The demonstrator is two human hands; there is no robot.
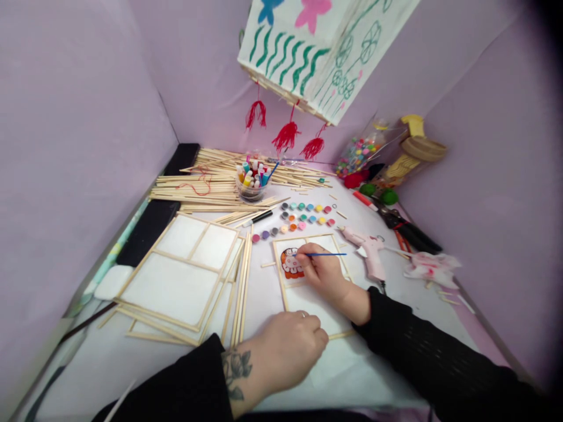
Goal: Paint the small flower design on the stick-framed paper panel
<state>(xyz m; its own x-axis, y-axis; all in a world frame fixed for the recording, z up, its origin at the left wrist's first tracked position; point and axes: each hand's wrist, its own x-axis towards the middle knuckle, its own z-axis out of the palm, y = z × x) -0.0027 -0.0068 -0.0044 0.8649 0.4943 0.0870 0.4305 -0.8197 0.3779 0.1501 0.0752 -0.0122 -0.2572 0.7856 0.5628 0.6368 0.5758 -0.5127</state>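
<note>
My right hand point(323, 271) pinches a thin blue paintbrush point(328, 254) over a white panel framed with wooden sticks point(316, 303). The brush end by my fingertips is close to an orange, black-outlined picture point(291, 269) in the panel's upper left section. My left hand point(288, 346) rests over the panel's lower left corner. Its fingers are curled under, and whatever they hold, if anything, is hidden. Just beyond the panel stand small paint pots point(292, 227) in several colours, set in rows.
Stick-framed panels point(171, 287) lie stacked on the left. Behind are wooden sticks point(193, 190) and a cup of markers point(253, 190). A pink glue gun point(372, 252), pliers point(409, 231) and crumpled tissue point(431, 268) lie right. A painted lantern point(290, 64) with red tassels hangs above.
</note>
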